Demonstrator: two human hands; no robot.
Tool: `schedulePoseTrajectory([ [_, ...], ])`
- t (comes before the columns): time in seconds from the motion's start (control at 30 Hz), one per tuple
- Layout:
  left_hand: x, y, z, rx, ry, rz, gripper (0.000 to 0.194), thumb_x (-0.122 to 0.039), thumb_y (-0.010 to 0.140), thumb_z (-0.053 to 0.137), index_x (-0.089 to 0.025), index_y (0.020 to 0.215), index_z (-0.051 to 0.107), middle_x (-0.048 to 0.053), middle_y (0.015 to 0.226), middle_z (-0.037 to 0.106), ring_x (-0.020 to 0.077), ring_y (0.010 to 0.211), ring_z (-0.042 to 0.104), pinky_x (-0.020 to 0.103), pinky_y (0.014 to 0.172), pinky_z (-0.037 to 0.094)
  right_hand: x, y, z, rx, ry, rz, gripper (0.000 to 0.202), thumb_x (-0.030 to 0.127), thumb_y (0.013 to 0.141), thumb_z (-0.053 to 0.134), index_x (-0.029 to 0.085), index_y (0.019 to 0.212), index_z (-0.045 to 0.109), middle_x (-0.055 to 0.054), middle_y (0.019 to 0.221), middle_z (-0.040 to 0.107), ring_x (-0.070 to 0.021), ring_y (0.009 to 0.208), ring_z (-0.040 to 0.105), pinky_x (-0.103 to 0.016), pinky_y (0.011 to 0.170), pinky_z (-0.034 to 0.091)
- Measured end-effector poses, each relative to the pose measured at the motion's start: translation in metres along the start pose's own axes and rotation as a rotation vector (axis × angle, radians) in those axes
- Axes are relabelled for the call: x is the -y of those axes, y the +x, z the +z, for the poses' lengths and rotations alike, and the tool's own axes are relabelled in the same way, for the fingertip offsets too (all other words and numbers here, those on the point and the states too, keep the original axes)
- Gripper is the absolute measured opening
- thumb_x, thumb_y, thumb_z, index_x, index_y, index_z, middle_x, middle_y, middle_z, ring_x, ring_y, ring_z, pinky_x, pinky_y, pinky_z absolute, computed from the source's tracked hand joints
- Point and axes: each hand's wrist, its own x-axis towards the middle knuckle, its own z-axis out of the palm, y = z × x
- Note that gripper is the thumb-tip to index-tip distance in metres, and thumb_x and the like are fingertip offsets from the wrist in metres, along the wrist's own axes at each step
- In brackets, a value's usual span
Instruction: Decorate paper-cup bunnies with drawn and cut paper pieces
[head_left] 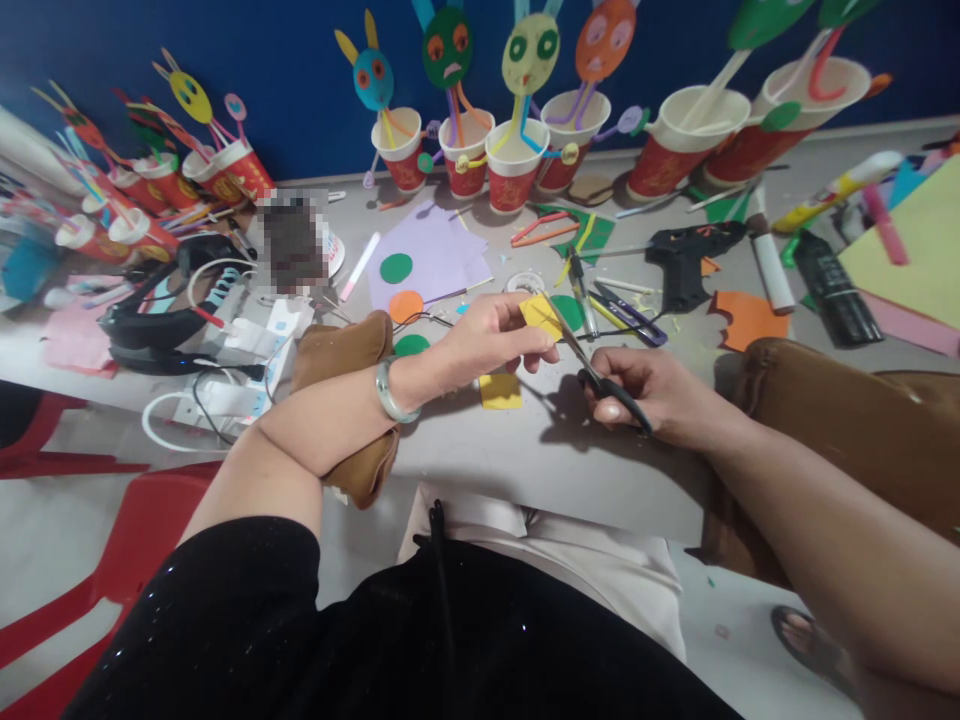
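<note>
My left hand [491, 338] pinches a small yellow piece of paper [540, 318] between thumb and fingers, above the table. In my right hand [637, 392] is a pair of scissors [611, 388] with dark handles, its blades pointing up and left to the edge of that paper. Whether the blades are cutting into it I cannot tell. A second yellow paper square [501, 392] lies on the table just below my left hand. Green paper circles [396, 268] and an orange circle [406, 306] lie to the left, some on purple paper sheets [442, 240].
Red paper cups [516, 170] with paper-faced figures line the back by a blue wall. A black glue gun [682, 262], a utility knife [630, 315] and a black bottle [836, 290] lie at right. Brown cushions [847, 430] flank my arms. A power strip [274, 345] with cables sits left.
</note>
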Motion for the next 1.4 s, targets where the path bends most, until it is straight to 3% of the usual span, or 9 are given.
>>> schedulePoseTrajectory([
  [0.93, 0.004, 0.002, -0.003, 0.004, 0.014, -0.01, 0.031, -0.041, 0.085, 0.084, -0.019, 0.088, 0.063, 0.001, 0.084, 0.079, 0.0079, 0.065, 0.067, 0.021, 0.058, 0.049, -0.011, 0.002, -0.006, -0.006, 0.003, -0.008, 0.071, 0.076, 0.06, 0.101, 0.022, 0.068, 0.056, 0.005, 0.047, 0.054, -0.0067, 0.041, 0.039, -0.021, 0.041, 0.026],
  [1.17, 0.003, 0.001, -0.002, -0.024, 0.006, -0.005, 0.025, -0.036, 0.087, 0.082, -0.02, 0.089, 0.063, 0.001, 0.083, 0.079, 0.0079, 0.065, 0.068, 0.02, 0.057, 0.05, -0.002, 0.0, -0.004, -0.003, -0.03, 0.017, 0.074, 0.081, 0.059, 0.099, 0.022, 0.068, 0.053, 0.005, 0.049, 0.055, -0.0072, 0.044, 0.039, -0.022, 0.044, 0.025],
  [1.4, 0.002, 0.001, -0.001, -0.038, 0.008, -0.033, 0.02, -0.032, 0.088, 0.08, -0.02, 0.089, 0.064, 0.001, 0.083, 0.079, 0.0083, 0.065, 0.068, 0.021, 0.058, 0.05, -0.018, 0.003, -0.01, 0.017, -0.018, -0.045, 0.069, 0.076, 0.066, 0.098, 0.022, 0.072, 0.056, 0.004, 0.051, 0.056, -0.0082, 0.044, 0.042, -0.023, 0.044, 0.026],
])
